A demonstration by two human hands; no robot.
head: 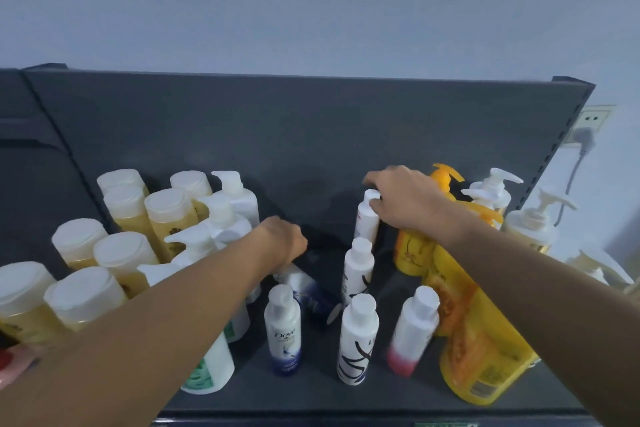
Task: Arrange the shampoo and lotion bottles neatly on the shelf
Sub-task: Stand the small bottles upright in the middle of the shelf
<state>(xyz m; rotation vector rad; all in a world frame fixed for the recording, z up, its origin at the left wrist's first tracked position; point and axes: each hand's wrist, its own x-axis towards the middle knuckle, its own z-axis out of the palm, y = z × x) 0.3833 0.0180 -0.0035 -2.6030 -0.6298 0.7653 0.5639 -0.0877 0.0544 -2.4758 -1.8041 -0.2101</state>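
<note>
Upright, white-capped bottle (pixel 367 218) under right hand (pixel 405 198).

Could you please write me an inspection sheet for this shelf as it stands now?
Surface: dark grey shelf, bare patch at the back centre.
Job's things: amber bottles with flat caps grouped left; white pump bottles beside them; small white bottles upright in the centre; yellow pump bottles right; one dark blue bottle lying on its side.
Clutter: nothing seen.
Grippers: left hand on the end of the lying blue bottle; right hand gripping the cap of a rear white bottle.
Cables: grey cord plugged into a wall socket, right.
Surroundings: plain pale wall.
</note>
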